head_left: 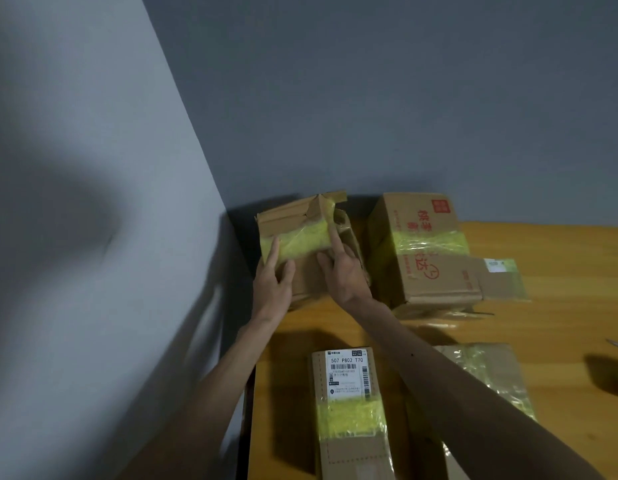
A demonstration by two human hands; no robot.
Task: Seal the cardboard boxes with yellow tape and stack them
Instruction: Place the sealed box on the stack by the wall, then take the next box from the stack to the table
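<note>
I have both hands on the small box (pixel 300 237) in the far corner. My left hand (pixel 273 275) lies flat and open, forefinger straight on the left end of the yellow tape (pixel 302 242), thumb against the front face. My right hand (pixel 344 270) is open too, forefinger straight and pressing the tape's right end, thumb spread. Its other fingers drop over the box's right edge, and I cannot tell whether they grip.

The small box sits straight ahead of both hands, close against the wall (pixel 127 237). Its tape band runs side to side between my two forefingers, so smoothing it means sliding along that line. The flaps at the back look torn and lifted.

The big box (pixel 425 275), already banded in yellow, stands just beside it on the right, nearer my right hand. I judge any stacking would go that way. A labelled box (pixel 349 414) lies on the table (pixel 560 323) near me.
</note>
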